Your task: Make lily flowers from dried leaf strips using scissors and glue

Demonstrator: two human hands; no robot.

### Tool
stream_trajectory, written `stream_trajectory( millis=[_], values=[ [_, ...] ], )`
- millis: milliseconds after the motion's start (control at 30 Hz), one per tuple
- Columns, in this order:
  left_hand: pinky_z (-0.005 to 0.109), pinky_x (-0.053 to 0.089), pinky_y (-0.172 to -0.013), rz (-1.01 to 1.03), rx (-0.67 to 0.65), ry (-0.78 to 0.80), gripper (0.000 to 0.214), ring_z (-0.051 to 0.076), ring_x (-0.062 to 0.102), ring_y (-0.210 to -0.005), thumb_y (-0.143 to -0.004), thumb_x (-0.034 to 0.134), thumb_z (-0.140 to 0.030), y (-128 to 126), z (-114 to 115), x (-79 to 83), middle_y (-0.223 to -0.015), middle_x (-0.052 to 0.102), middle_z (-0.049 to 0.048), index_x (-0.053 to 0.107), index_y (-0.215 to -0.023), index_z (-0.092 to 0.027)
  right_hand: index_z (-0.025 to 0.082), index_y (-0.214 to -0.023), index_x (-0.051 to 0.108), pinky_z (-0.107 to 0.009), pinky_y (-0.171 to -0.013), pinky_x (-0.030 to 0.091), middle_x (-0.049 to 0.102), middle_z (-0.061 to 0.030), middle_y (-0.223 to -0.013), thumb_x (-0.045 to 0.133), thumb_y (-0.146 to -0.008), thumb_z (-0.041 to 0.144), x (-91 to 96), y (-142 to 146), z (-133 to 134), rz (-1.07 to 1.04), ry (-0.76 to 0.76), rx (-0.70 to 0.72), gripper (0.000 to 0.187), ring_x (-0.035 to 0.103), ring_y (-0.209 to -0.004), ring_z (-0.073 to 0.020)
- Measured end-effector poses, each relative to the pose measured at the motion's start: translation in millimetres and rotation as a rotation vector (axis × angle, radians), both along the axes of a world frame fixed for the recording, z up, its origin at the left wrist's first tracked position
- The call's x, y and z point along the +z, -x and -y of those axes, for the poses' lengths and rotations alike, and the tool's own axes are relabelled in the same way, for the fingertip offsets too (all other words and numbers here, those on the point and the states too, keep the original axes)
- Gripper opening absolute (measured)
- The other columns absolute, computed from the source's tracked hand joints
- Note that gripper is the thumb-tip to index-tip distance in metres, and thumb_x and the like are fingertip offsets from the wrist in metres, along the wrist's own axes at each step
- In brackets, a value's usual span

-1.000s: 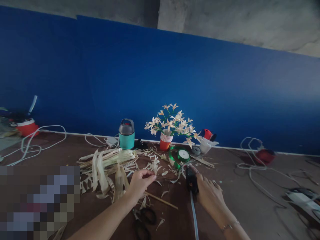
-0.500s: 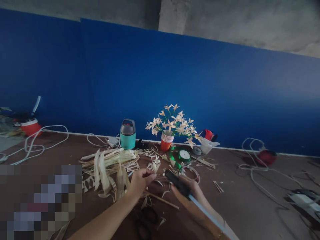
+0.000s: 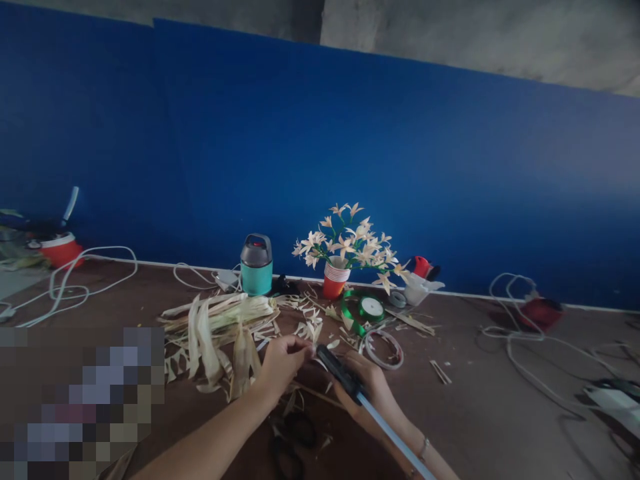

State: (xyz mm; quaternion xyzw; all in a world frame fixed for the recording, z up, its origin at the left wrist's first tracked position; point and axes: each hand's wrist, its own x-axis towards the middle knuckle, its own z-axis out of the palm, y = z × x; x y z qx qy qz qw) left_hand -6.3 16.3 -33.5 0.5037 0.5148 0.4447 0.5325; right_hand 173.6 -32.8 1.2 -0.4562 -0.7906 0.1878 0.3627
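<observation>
One glue gun [image 3: 341, 372] raised in right hand [image 3: 376, 392], nozzle closer to left hand [image 3: 283, 359]

Pale handmade flowers [image 3: 350, 241] stand in a red cup [image 3: 333, 281] before a blue wall [image 3: 425, 167]. A teal flask [image 3: 257, 268] and green ribbon [image 3: 369, 308] sit nearby.

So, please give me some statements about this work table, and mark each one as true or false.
1. The right hand holds a black glue gun. True.
2. The flowers stand in a blue cup. False: the cup is red.
3. The left hand holds the scissors. False: they lie on the table.
4. A green ribbon roll lies right of the cup. True.
</observation>
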Motion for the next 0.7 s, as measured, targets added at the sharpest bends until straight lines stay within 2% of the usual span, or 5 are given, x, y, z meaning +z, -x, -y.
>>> stream_trajectory(
  millis=[333, 533, 700],
  values=[
    [0.024, 0.042, -0.055, -0.013, 0.001, -0.042, 0.022, 0.017, 0.06, -0.061, -0.064, 0.064, -0.034, -0.3, 4.4, 9.3, -0.063, 0.069, 0.003, 0.071, -0.07, -0.014, 0.018, -0.081, 0.062, -0.027, -0.069, 0.049, 0.062, -0.0059, -0.082, 0.055, -0.073, 0.015, 2.3, 0.1, -0.7, -0.029, -0.003, 0.015, 0.011, 0.06, -0.075, -0.018],
    [0.023, 0.042, -0.052, -0.003, 0.009, -0.024, 0.025, 0.017, 0.061, -0.06, -0.064, 0.065, -0.037, -0.9, 3.9, 6.1, -0.064, 0.069, 0.0035, 0.071, -0.073, -0.014, 0.019, -0.077, 0.063, -0.025, -0.063, 0.049, 0.062, -0.0045, -0.074, 0.058, -0.072, 0.017, -0.9, -2.0, -0.6, -0.017, -0.034, -0.02, 0.007, 0.06, -0.066, -0.0169],
    [0.022, 0.036, -0.044, -0.018, 0.018, 0.042, 0.025, 0.017, 0.059, -0.054, -0.063, 0.064, -0.037, -1.7, 7.0, 12.9, -0.06, 0.067, 0.002, 0.07, -0.073, -0.015, 0.018, -0.074, 0.06, -0.023, -0.058, 0.046, 0.059, -0.0032, -0.074, 0.057, -0.07, 0.013, -2.5, -2.5, -0.9, 0.02, -0.021, -0.01, 0.008, 0.058, -0.065, -0.0158]
  ],
)
